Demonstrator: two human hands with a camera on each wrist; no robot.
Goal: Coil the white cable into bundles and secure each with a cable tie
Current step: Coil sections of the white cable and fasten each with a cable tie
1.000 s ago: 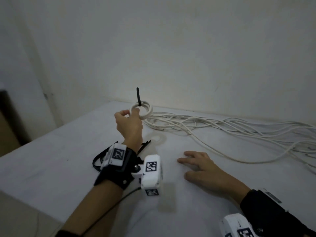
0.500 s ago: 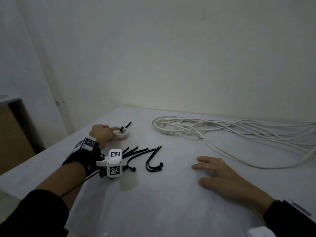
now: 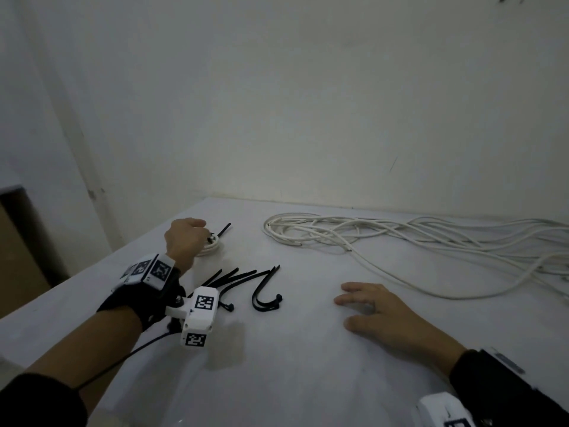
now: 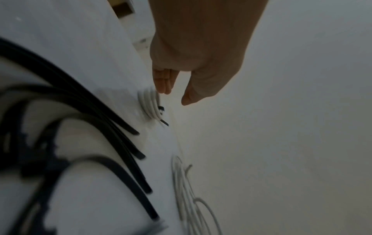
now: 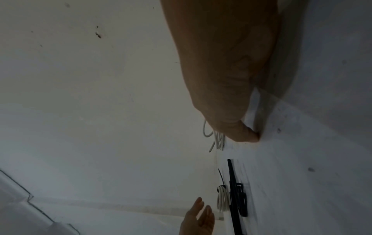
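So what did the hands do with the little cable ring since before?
The left hand carried the tied coil down from the air and to the left, set it on the table beyond the spare ties, and let go: its fingers are now straight and off the coil. The right hand stayed flat on the table, and the loose cable stayed put.

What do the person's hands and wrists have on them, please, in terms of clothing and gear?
Both hands, left hand and right hand, are bare. Each wrist carries a black strap with white camera blocks bearing black-and-white square markers; a thin black cable trails along the left forearm. Sleeves are dark.
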